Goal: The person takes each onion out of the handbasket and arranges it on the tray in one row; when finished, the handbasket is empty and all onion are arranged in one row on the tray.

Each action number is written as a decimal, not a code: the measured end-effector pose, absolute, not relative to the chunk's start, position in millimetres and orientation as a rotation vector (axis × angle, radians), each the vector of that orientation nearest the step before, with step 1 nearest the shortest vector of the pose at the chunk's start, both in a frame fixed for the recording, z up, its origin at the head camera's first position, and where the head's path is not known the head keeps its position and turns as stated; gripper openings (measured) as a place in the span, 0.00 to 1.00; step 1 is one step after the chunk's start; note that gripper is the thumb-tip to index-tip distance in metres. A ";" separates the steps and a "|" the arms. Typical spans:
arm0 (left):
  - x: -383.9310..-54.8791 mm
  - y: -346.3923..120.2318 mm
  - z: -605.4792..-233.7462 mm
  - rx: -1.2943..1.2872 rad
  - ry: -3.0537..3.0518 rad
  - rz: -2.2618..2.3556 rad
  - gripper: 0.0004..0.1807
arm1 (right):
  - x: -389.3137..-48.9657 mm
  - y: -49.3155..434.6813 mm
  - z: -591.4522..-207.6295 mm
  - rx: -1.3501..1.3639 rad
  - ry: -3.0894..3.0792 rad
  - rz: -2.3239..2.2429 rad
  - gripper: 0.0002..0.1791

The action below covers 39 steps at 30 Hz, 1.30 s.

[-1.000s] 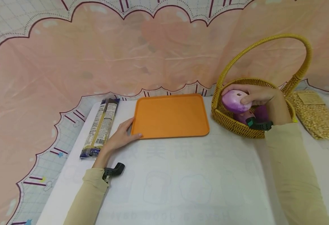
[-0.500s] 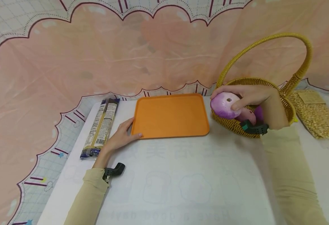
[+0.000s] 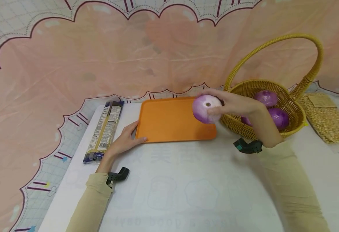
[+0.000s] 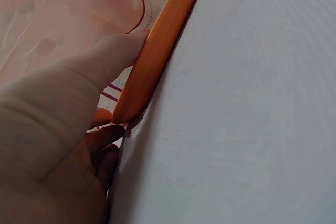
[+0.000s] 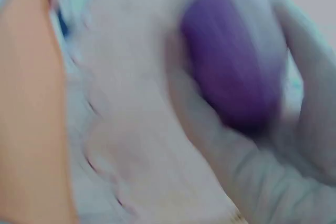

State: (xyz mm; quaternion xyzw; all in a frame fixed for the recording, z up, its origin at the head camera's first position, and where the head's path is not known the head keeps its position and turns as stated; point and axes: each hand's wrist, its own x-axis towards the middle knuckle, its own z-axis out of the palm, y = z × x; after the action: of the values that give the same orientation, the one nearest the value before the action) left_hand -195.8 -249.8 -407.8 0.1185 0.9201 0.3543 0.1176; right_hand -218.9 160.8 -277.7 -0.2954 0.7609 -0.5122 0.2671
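In the head view my right hand (image 3: pixel 237 103) holds a purple onion (image 3: pixel 201 112), white round its brown root end, above the right end of the orange tray (image 3: pixel 169 120). Thumb and fingers wrap the onion's sides; the right wrist view shows this too, though blurred. My left hand (image 3: pixel 125 139) grips the tray's near left corner. Its thumb (image 4: pixel 123 51) lies on the front rim, while the other fingers reach round the left side, partly hidden. Several more purple onions, such as one onion (image 3: pixel 266 97), lie in the wicker basket (image 3: pixel 236 128), partly behind my right arm.
A long printed packet (image 3: pixel 104 132) with dark blue ends lies left of the tray, beside my left wrist. The basket's tall handle (image 3: pixel 276 40) arches up on the right. Beyond it lies a clear bag of yellow kernels (image 3: pixel 329 122). A patterned cloth (image 3: pixel 129 67) hangs behind.
My right hand has lifted the onion out of the basket and carried it left, over the tray's right end. Onions in the basket now show. The left hand has stayed at the tray corner.
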 end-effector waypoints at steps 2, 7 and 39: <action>-195.4 -250.9 -406.8 0.342 2.694 1.033 0.51 | -216.0 141.2 -281.4 -0.572 2.007 -1.682 0.29; -197.1 -252.8 -406.0 0.349 2.705 1.037 0.51 | -211.8 98.2 -292.8 -0.266 1.969 -2.056 0.31; -199.0 -250.7 -409.1 0.385 2.690 1.093 0.51 | -310.9 -65.4 -366.5 -0.285 2.571 -1.443 0.49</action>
State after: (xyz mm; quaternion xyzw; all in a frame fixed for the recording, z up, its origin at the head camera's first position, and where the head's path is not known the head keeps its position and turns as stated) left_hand -199.0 -250.7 -409.1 0.1306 0.9133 0.3709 0.1060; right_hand -310.9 -65.4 -366.5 -0.0959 0.8645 -0.4851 0.0898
